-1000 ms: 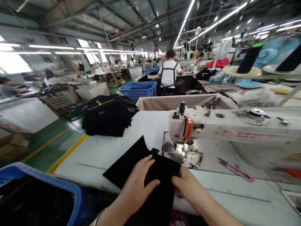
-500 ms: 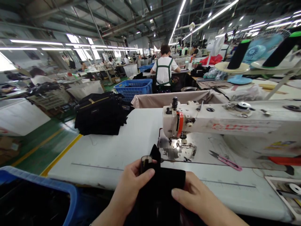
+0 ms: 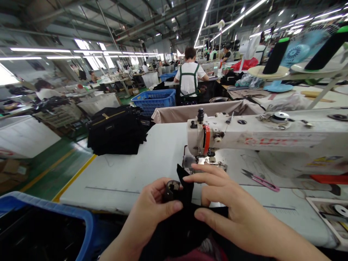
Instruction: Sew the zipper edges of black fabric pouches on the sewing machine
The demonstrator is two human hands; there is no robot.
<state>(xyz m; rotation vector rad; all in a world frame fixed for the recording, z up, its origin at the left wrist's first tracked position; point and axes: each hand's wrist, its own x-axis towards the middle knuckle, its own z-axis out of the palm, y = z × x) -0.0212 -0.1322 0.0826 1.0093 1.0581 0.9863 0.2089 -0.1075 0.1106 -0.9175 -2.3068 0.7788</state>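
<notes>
At the sewing counter [image 3: 130,174], head view: the left hand [image 3: 148,214] pinches a black fabric piece [image 3: 185,226] and its black plastic buckle [image 3: 170,190] between thumb and fingers, apparently to steady the buckle end. The right hand [image 3: 231,206] lies open across the fabric, fingers parted, seemingly to smooth it just before the sewing machine head [image 3: 202,136]. Compared with the earlier frame, the right hand has risen, and the piece sits nearer the machine. Pink-handled thread snips [image 3: 261,181] lie well right.

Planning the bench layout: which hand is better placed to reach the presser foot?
Probably the right hand: its fingers reach toward the presser foot, while the left hand holds the black fabric.
</notes>
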